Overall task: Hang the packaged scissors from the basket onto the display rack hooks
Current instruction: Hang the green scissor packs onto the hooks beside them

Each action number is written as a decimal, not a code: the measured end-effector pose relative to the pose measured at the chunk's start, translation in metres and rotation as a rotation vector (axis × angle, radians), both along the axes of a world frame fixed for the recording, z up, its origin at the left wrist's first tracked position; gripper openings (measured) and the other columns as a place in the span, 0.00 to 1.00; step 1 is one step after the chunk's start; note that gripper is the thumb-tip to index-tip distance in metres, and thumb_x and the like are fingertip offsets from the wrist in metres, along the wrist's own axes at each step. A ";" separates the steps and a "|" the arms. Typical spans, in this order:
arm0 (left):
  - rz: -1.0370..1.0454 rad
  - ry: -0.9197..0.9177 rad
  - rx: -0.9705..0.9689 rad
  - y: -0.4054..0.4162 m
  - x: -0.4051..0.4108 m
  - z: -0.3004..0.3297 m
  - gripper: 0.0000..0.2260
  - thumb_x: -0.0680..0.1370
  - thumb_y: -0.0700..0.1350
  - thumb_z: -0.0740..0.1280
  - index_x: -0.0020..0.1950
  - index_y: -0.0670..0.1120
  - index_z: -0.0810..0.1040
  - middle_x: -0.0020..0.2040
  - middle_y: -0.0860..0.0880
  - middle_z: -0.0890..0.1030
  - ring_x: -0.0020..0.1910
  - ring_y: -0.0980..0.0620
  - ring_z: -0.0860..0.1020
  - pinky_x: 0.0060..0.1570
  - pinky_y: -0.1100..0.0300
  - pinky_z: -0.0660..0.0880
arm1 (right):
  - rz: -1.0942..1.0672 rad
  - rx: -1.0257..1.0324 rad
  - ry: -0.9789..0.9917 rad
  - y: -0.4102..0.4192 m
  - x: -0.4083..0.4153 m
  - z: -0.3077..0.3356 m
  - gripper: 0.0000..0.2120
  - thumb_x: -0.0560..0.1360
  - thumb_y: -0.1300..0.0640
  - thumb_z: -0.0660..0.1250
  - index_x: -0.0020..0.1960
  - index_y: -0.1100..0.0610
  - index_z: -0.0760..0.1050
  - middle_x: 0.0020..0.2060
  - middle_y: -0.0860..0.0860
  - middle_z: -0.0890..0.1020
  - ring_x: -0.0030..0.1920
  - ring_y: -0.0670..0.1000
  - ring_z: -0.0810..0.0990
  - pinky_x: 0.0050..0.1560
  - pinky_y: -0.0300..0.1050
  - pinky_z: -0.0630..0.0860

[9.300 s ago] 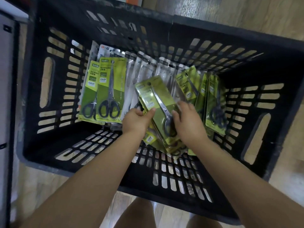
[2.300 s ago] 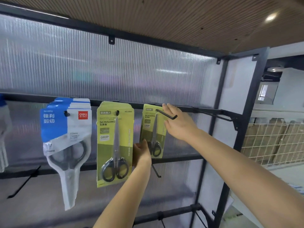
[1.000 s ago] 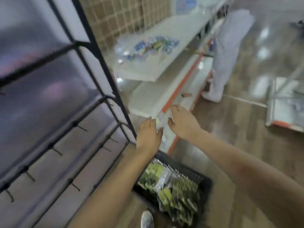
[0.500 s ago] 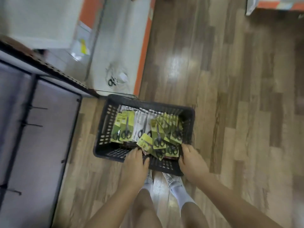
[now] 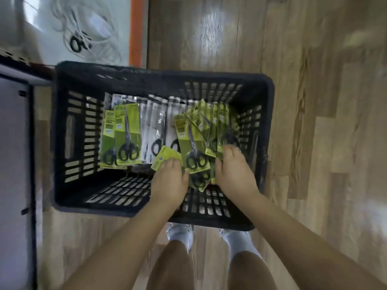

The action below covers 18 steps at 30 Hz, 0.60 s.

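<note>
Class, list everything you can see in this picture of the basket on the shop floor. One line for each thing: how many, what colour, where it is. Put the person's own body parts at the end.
basket: one, black slotted plastic, on the floor in front of the person's feet
green scissors packs: several, exact count unclear, green cards with black-handled scissors, two at the basket's left, a loose heap at its right
clear scissors packs: several, clear and white, standing along the back of the basket
floor: wood-look planks, brown
rack panel: one, grey with a black frame, at the left edge
shoes: two, white, below the basket
left hand: one, in the basket, on a green pack
right hand: one, in the basket, on the right heap
</note>
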<state>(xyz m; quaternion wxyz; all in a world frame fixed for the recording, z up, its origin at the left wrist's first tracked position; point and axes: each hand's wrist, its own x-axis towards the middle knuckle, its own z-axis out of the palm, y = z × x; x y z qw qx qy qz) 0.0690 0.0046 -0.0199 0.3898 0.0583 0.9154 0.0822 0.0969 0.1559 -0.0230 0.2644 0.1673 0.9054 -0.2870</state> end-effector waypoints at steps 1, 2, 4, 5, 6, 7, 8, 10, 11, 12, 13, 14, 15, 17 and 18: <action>0.020 0.008 0.017 0.005 -0.006 -0.013 0.15 0.82 0.49 0.57 0.63 0.41 0.70 0.60 0.45 0.73 0.60 0.47 0.70 0.55 0.56 0.67 | -0.053 0.008 0.026 -0.001 -0.009 -0.011 0.21 0.81 0.56 0.54 0.72 0.61 0.60 0.69 0.56 0.66 0.68 0.53 0.66 0.65 0.44 0.65; 0.041 0.016 0.031 0.010 -0.012 -0.025 0.15 0.82 0.49 0.57 0.63 0.41 0.71 0.59 0.45 0.73 0.59 0.47 0.71 0.54 0.55 0.68 | -0.118 0.014 0.038 -0.002 -0.017 -0.020 0.21 0.82 0.56 0.53 0.72 0.62 0.60 0.69 0.57 0.66 0.68 0.54 0.66 0.66 0.45 0.64; 0.079 0.027 0.073 0.022 -0.023 -0.044 0.14 0.81 0.48 0.58 0.62 0.41 0.71 0.58 0.44 0.73 0.58 0.46 0.72 0.52 0.53 0.70 | -0.234 0.032 0.052 0.000 -0.028 -0.040 0.21 0.82 0.54 0.52 0.72 0.62 0.59 0.68 0.58 0.67 0.67 0.55 0.66 0.66 0.47 0.64; 0.100 0.027 0.115 0.028 -0.028 -0.053 0.14 0.81 0.48 0.58 0.61 0.40 0.71 0.58 0.44 0.73 0.57 0.45 0.72 0.51 0.53 0.70 | -0.261 0.054 0.060 0.002 -0.033 -0.050 0.21 0.82 0.53 0.51 0.72 0.62 0.59 0.67 0.58 0.67 0.67 0.55 0.67 0.65 0.48 0.65; 0.127 0.022 0.160 0.035 -0.033 -0.062 0.14 0.81 0.48 0.58 0.61 0.40 0.71 0.57 0.44 0.73 0.56 0.45 0.73 0.51 0.52 0.71 | -0.268 0.081 0.064 0.004 -0.038 -0.061 0.22 0.82 0.53 0.51 0.72 0.62 0.59 0.67 0.58 0.67 0.67 0.56 0.67 0.65 0.50 0.66; 0.154 0.013 0.191 0.043 -0.038 -0.071 0.14 0.81 0.48 0.59 0.61 0.39 0.71 0.57 0.43 0.74 0.56 0.45 0.73 0.51 0.53 0.71 | -0.269 0.100 0.061 0.006 -0.042 -0.071 0.22 0.82 0.52 0.50 0.72 0.62 0.60 0.67 0.58 0.67 0.66 0.56 0.67 0.65 0.51 0.67; 0.179 0.006 0.205 0.049 -0.043 -0.081 0.15 0.81 0.48 0.59 0.61 0.39 0.72 0.57 0.43 0.74 0.54 0.44 0.74 0.49 0.54 0.71 | -0.284 0.107 0.049 0.008 -0.046 -0.082 0.21 0.82 0.52 0.50 0.71 0.62 0.60 0.67 0.58 0.67 0.66 0.56 0.67 0.64 0.52 0.68; 0.252 -0.031 0.217 0.060 -0.050 -0.101 0.15 0.81 0.50 0.59 0.59 0.39 0.73 0.55 0.42 0.76 0.52 0.44 0.75 0.46 0.56 0.69 | -0.353 0.100 -0.022 0.012 -0.055 -0.100 0.20 0.82 0.51 0.49 0.70 0.60 0.62 0.66 0.57 0.67 0.65 0.56 0.68 0.62 0.54 0.68; 0.307 -0.067 0.234 0.065 -0.052 -0.110 0.15 0.81 0.51 0.60 0.57 0.39 0.73 0.53 0.42 0.78 0.52 0.43 0.75 0.45 0.57 0.68 | -0.396 0.101 -0.067 0.013 -0.058 -0.109 0.20 0.82 0.51 0.49 0.70 0.60 0.62 0.66 0.57 0.67 0.65 0.56 0.68 0.61 0.54 0.69; 0.365 -0.106 0.256 0.070 -0.052 -0.119 0.15 0.81 0.51 0.60 0.55 0.39 0.74 0.52 0.41 0.78 0.51 0.43 0.76 0.44 0.57 0.68 | -0.440 0.102 -0.107 0.014 -0.060 -0.117 0.20 0.82 0.50 0.49 0.70 0.59 0.63 0.66 0.57 0.67 0.64 0.57 0.68 0.60 0.54 0.69; 0.417 -0.140 0.273 0.074 -0.051 -0.126 0.15 0.81 0.51 0.60 0.54 0.39 0.74 0.51 0.41 0.79 0.51 0.42 0.76 0.44 0.57 0.67 | -0.486 0.091 -0.140 0.015 -0.061 -0.124 0.20 0.82 0.51 0.49 0.69 0.59 0.64 0.66 0.57 0.67 0.64 0.57 0.69 0.59 0.54 0.68; 0.456 -0.163 0.281 0.078 -0.049 -0.133 0.15 0.81 0.51 0.60 0.52 0.39 0.75 0.50 0.40 0.79 0.50 0.42 0.76 0.43 0.58 0.66 | -0.520 0.078 -0.166 0.015 -0.062 -0.130 0.20 0.82 0.51 0.49 0.69 0.60 0.64 0.66 0.58 0.67 0.64 0.58 0.68 0.59 0.53 0.67; 0.483 -0.175 0.279 0.080 -0.047 -0.138 0.14 0.80 0.51 0.60 0.51 0.39 0.75 0.49 0.40 0.79 0.50 0.42 0.76 0.42 0.58 0.65 | -0.534 0.072 -0.186 0.015 -0.062 -0.134 0.20 0.82 0.51 0.49 0.69 0.60 0.64 0.66 0.58 0.67 0.65 0.59 0.68 0.60 0.53 0.66; 0.519 -0.175 0.266 0.082 -0.048 -0.144 0.12 0.80 0.50 0.61 0.48 0.41 0.74 0.44 0.42 0.76 0.46 0.44 0.75 0.40 0.60 0.63 | -0.507 0.075 -0.218 0.014 -0.061 -0.138 0.21 0.82 0.51 0.51 0.71 0.60 0.62 0.68 0.59 0.65 0.67 0.59 0.66 0.63 0.54 0.64; 0.540 -0.177 0.268 0.082 -0.050 -0.146 0.12 0.80 0.50 0.61 0.48 0.41 0.74 0.42 0.44 0.74 0.44 0.46 0.73 0.39 0.60 0.63 | -0.489 0.074 -0.228 0.014 -0.062 -0.139 0.21 0.82 0.51 0.51 0.72 0.60 0.61 0.69 0.59 0.65 0.68 0.60 0.64 0.65 0.55 0.62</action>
